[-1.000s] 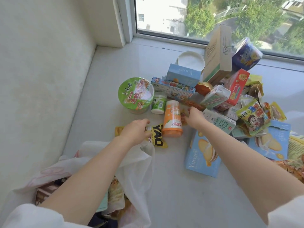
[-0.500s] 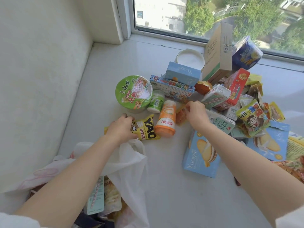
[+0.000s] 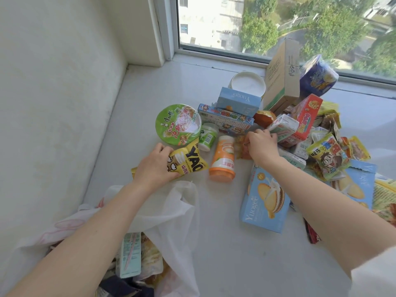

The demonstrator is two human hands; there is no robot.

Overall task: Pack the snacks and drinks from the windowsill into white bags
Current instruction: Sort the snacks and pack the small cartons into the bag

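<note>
My left hand (image 3: 155, 166) grips a yellow snack packet marked YAO (image 3: 190, 160), lifted slightly above the sill just past the open white bag (image 3: 171, 211). The bag sits at the near left and holds several packed items. My right hand (image 3: 260, 144) pinches a small orange snack wrapper (image 3: 241, 146) lying beside an orange drink bottle (image 3: 222, 160). A green noodle cup (image 3: 177, 124) and a small green-and-white bottle (image 3: 206, 137) stand just behind the packet. A pile of snack boxes and packets spreads to the right.
White wall close on the left, window frame (image 3: 214, 50) along the back. A blue biscuit box (image 3: 264, 200) lies near my right forearm. A brown carton (image 3: 280, 76), white bowl (image 3: 248, 83) and blue boxes (image 3: 237, 101) crowd the back of the white sill (image 3: 225, 254).
My left hand closed on the yellow YAO packet and raised it off the sill, tilting it. My right hand shifted slightly onto the small orange wrapper beside the orange bottle.
</note>
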